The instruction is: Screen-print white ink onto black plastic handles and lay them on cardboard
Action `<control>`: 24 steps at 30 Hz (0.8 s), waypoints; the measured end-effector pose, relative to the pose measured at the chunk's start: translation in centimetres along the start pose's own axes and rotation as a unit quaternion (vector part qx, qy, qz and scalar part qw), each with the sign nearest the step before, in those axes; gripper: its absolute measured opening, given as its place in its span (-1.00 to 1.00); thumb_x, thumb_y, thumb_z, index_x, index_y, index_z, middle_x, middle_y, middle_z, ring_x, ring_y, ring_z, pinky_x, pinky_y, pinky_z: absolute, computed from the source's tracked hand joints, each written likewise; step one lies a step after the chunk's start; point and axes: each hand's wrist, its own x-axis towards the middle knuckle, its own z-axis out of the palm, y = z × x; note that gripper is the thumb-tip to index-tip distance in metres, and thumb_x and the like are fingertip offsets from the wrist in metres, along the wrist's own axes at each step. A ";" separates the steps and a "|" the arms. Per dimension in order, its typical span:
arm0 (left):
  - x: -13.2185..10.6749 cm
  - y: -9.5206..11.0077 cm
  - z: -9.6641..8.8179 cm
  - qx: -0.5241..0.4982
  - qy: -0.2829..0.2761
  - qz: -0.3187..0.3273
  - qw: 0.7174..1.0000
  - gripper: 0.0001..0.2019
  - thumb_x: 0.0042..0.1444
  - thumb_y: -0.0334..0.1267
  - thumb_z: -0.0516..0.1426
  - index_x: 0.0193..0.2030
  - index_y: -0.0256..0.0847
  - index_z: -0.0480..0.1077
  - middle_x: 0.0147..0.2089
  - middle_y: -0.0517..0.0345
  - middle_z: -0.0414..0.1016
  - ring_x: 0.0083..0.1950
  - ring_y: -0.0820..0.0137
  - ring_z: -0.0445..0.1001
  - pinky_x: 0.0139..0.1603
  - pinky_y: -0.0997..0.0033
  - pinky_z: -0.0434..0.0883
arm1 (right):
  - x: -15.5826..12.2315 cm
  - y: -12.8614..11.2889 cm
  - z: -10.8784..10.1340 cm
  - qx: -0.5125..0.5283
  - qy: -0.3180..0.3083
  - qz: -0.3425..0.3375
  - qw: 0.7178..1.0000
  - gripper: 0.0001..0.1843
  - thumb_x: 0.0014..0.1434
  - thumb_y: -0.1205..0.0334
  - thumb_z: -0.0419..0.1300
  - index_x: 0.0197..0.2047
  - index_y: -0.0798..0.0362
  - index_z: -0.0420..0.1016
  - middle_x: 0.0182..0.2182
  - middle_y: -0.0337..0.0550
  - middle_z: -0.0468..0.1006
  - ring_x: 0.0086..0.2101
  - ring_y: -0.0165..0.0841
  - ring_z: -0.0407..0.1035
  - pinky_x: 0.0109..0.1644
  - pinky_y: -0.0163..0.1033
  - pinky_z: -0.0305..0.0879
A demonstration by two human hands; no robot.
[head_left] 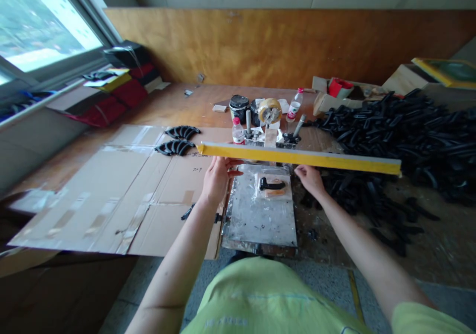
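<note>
A long yellow bar (pixel 297 158) with a pale top edge spans the view just above both hands. My left hand (pixel 216 177) is directly under its left part, thumb and fingers apart and pointing right; whether it touches the bar is unclear. Under the bar's middle, my right hand (pixel 310 179) has its fingers drawn together, and anything between them is too small to make out. Between and below the hands lies a grey metal plate (pixel 260 225). On it a black handle-shaped piece (pixel 273 184) rests in a small light-coloured holder (pixel 274 193).
Black pieces form a big heap (pixel 405 130) on the right. Two fanned groups of black pieces (pixel 178 140) lie on flattened cardboard (pixel 141 185) at left. Behind the bar stand a tape roll (pixel 270 110), a paint-smeared tub (pixel 239 106) and a red-capped bottle (pixel 295 105).
</note>
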 end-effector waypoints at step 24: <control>-11.9 -15.8 -24.7 0.265 0.251 -0.342 0.866 -0.50 0.15 0.13 -0.10 -0.56 -0.20 0.33 -0.61 -0.10 0.47 -0.63 0.28 0.40 -0.64 0.35 0.34 | -8.6 10.3 -0.4 -0.156 -0.152 -0.131 0.967 -0.56 0.04 0.60 0.01 -0.19 -0.04 0.54 0.08 -0.01 0.44 0.11 -0.16 0.25 0.12 -0.02 0.22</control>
